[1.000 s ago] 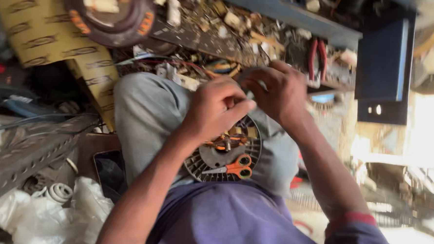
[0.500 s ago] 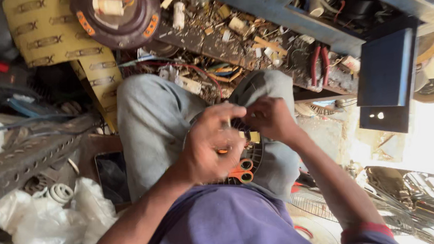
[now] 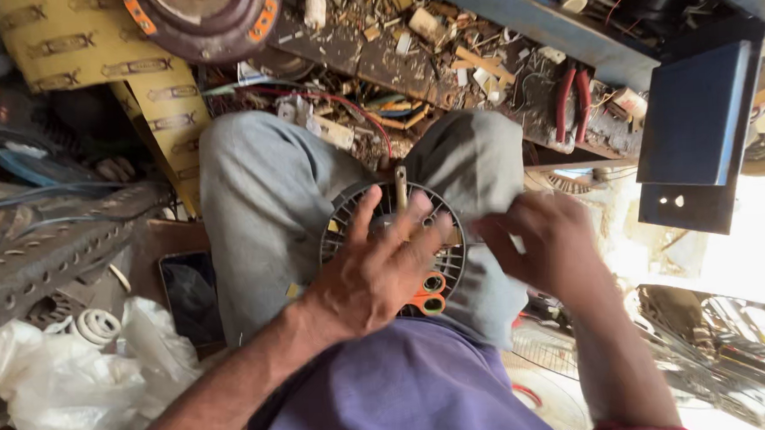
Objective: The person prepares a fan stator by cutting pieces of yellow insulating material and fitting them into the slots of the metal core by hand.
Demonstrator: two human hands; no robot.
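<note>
Two hands, left hand (image 3: 372,276), right hand (image 3: 543,247), one grille (image 3: 374,215), perhaps scissors (image 3: 427,295)

phone (image 3: 190,294) | dark blank screen, left of knee (floor) | yellow printed sheet (image 3: 91,43) | top left

Purple short-sleeved shirt (image 3: 407,386) with red-trimmed cuff | grey cloth trousers (image 3: 262,203) over both knees | bare left hand (image 3: 376,271), bare right hand (image 3: 543,242), forearms uncovered
</note>
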